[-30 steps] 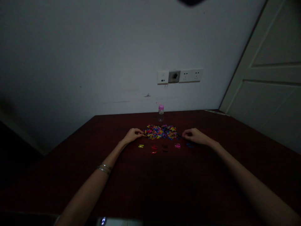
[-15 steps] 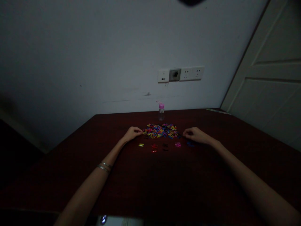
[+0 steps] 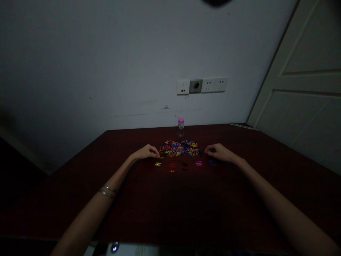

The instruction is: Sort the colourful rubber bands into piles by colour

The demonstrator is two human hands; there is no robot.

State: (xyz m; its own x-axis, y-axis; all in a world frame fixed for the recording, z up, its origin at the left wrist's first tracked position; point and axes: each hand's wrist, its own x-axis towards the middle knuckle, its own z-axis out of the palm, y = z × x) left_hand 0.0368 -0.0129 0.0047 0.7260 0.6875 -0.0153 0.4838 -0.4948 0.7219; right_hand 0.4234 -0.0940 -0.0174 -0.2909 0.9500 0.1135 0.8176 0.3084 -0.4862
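Yellow looped clip (image 3: 161, 157) in the left hand (image 3: 145, 152), pinched at the fingertips, between the multicoloured heap of small clips (image 3: 179, 148) and the small yellow pair (image 3: 158, 164) on the dark-red table (image 3: 170, 209)! Right hand (image 3: 220, 152) curls beside the heap; whether it grips anything, I can't tell.

Multicoloured clip heap (image 3: 179, 148); rowed before it, yellow clips (image 3: 158, 164), red clips (image 3: 173, 165), dark clips (image 3: 184, 164), pink clips (image 3: 199, 163), blue clips (image 3: 212, 162)
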